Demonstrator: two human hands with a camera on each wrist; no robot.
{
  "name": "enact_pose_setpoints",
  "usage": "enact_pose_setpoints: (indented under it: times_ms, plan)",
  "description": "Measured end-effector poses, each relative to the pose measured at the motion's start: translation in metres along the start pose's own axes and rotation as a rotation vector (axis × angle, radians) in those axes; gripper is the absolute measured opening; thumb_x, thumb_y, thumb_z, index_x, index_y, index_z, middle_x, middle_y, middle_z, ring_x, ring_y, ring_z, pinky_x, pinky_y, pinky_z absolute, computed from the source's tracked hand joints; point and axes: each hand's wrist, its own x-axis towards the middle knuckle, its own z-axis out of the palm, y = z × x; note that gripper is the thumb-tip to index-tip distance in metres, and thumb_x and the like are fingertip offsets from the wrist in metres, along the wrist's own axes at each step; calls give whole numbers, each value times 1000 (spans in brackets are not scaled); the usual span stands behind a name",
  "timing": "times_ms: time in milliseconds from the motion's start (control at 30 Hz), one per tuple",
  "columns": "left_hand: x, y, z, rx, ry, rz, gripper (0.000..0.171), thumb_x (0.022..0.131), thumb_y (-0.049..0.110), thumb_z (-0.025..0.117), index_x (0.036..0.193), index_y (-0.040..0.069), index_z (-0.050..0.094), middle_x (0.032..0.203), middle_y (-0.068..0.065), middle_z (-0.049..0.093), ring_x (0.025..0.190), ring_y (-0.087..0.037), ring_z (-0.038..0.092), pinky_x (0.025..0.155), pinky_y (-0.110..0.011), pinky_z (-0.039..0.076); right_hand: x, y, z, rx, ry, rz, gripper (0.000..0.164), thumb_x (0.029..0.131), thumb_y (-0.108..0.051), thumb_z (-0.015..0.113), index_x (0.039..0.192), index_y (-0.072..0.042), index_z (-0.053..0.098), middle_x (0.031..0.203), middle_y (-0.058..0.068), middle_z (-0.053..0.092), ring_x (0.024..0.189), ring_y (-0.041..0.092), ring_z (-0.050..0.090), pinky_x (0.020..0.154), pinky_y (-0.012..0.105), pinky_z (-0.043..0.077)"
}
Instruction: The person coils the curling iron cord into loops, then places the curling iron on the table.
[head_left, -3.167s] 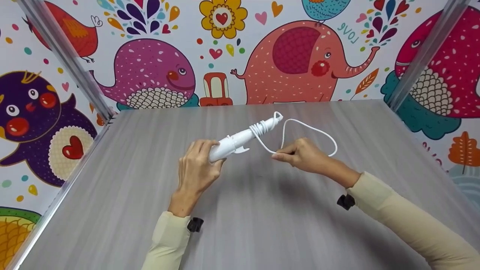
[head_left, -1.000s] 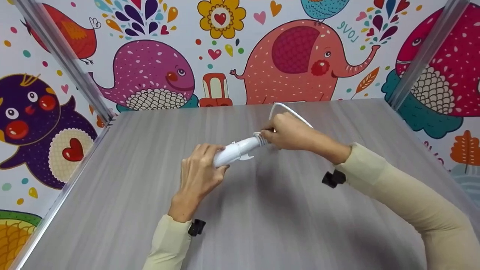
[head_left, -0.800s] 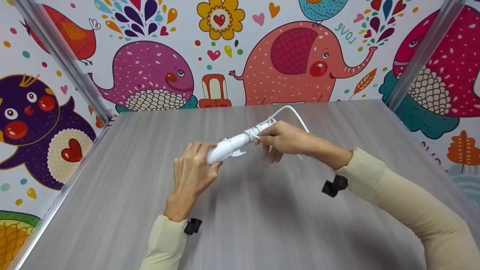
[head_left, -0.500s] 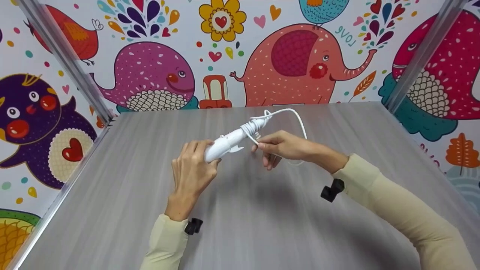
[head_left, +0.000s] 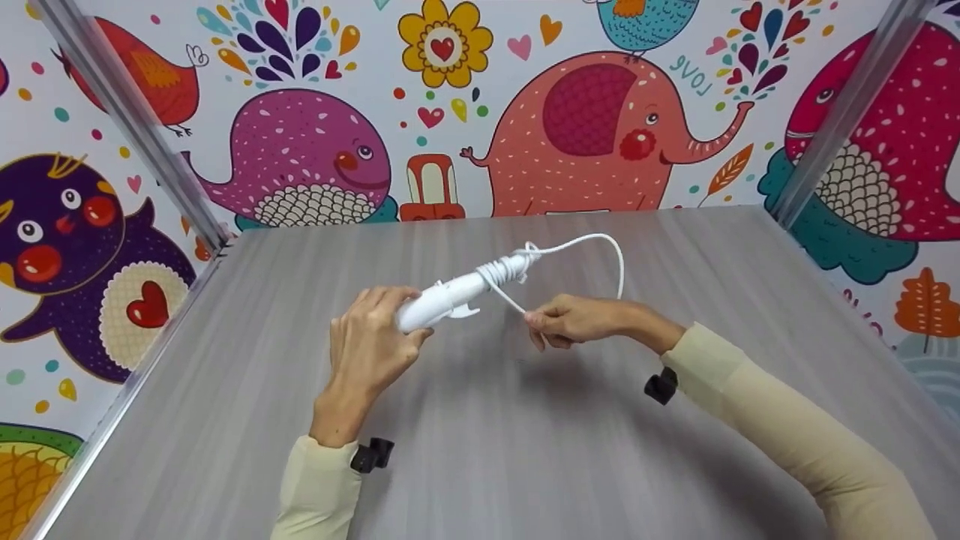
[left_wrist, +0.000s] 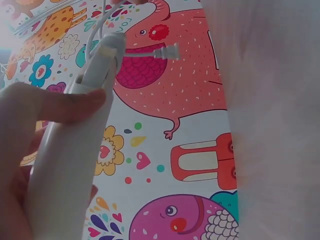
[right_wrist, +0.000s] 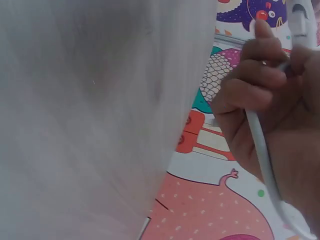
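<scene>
A white curling iron (head_left: 442,298), a thick tube with a small curved lever, is held tilted above the table. My left hand (head_left: 377,334) grips its thick end; in the left wrist view the thumb lies along the iron's body (left_wrist: 67,160). Several turns of white cord (head_left: 498,268) wrap its narrower far end. My right hand (head_left: 574,321) pinches the cord, which runs taut from the coils to the fingertips and loops loosely behind. The right wrist view shows the cord (right_wrist: 259,145) passing through the curled fingers. A plug (left_wrist: 167,52) dangles near the far end in the left wrist view.
Below both hands is a grey wood-grain table (head_left: 480,450). Behind it stands a wall printed with cartoon animals (head_left: 585,135), with metal posts (head_left: 135,127) at the corners. Small black mounts (head_left: 373,455) sit at both wrists.
The right hand was close against the coils about a second ago; it has since drawn down toward me, stretching the cord. The left hand and curling iron have shifted slightly left and down.
</scene>
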Motion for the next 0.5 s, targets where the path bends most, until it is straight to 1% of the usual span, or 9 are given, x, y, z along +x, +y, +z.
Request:
enact_pose_setpoints:
  times_ms: [67, 167, 267, 333, 400, 433, 500]
  plan:
    - [0, -1, -2, 4, -35, 24, 45, 63, 18, 94, 102, 8, 75, 98, -12, 75, 85, -30, 69, 65, -46, 57, -4, -3, -1, -39, -64, 21, 47, 109, -33, 38, 92, 1, 67, 62, -1, 46, 58, 11, 43, 54, 25, 35]
    - [0, -3, -6, -3, -95, 72, 45, 63, 20, 95, 103, 10, 75, 98, -10, 75, 87, -28, 69, 66, -45, 57, -9, -4, -3, -53, -189, 52, 47, 109, -33, 38, 92, -1, 68, 62, -2, 46, 56, 10, 41, 53, 24, 34]
    - [-1, -6, -10, -23, -151, 128, 46, 61, 21, 96, 102, 11, 75, 97, -8, 75, 86, -26, 69, 67, -43, 57, -12, 0, -3, -19, -333, 76, 49, 109, -36, 38, 94, -1, 69, 61, -3, 45, 54, 8, 39, 50, 22, 30]
    - [-1, -7, -12, -41, -177, 157, 47, 61, 22, 97, 101, 12, 75, 97, -6, 75, 86, -25, 69, 67, -41, 57, -14, 3, -3, 16, -409, 94, 52, 108, -39, 37, 97, 1, 69, 61, -4, 44, 54, 7, 37, 48, 22, 28]
    - [-1, -7, -13, -52, -177, 179, 47, 61, 23, 97, 101, 12, 75, 96, -5, 75, 85, -24, 70, 67, -41, 58, -15, 4, -1, 51, -449, 94, 54, 108, -39, 36, 98, 5, 68, 61, -3, 44, 53, 6, 36, 48, 22, 27]
    - [-1, -6, -12, -52, -167, 184, 47, 61, 23, 97, 101, 11, 75, 96, -5, 75, 85, -24, 70, 67, -41, 58, -15, 4, -1, 69, -452, 89, 56, 108, -39, 36, 99, 6, 67, 61, -4, 44, 53, 6, 36, 48, 22, 27]
    - [0, -6, -11, -52, -136, 177, 46, 62, 22, 96, 102, 11, 75, 96, -5, 75, 84, -24, 70, 67, -41, 58, -15, 3, 2, 105, -426, 63, 56, 109, -38, 35, 97, 7, 66, 61, -3, 42, 52, 6, 34, 48, 22, 27]
